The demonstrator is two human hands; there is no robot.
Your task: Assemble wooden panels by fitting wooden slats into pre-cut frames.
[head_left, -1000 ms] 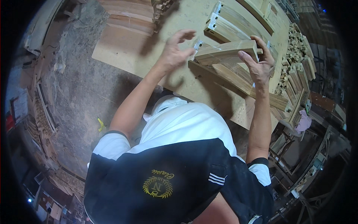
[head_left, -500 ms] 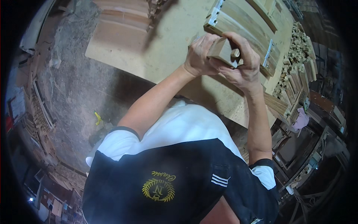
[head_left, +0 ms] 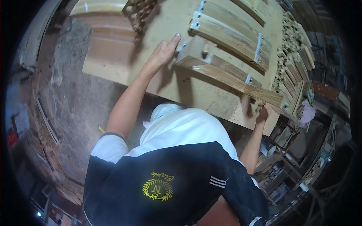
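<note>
A long squared piece of wood (head_left: 226, 75) lies slantwise between my hands, with a round hole and a short dowel showing at its thick left end. My left hand (head_left: 163, 52) is beside that end, thumb pointing up and fingers curled. A small whitish thing (head_left: 181, 47) shows by the thumb, too unclear to name. My right hand (head_left: 264, 111) is just below the piece's right end, its fingers curled in; what they hold, if anything, is hidden.
Flat boards (head_left: 230, 32) with whitish strips and end holes lie on the pale worktable (head_left: 218, 100). Many small wood pegs (head_left: 288, 41) are heaped at the right, above stacked slats (head_left: 298, 75). More curved boards (head_left: 105, 22) lie at the far left. A pink cloth (head_left: 307, 112) hangs at the right.
My hands were together around the piece's dowelled end. They have since parted, left hand leftward and right hand down to the right, and the piece now stretches lengthwise between them.
</note>
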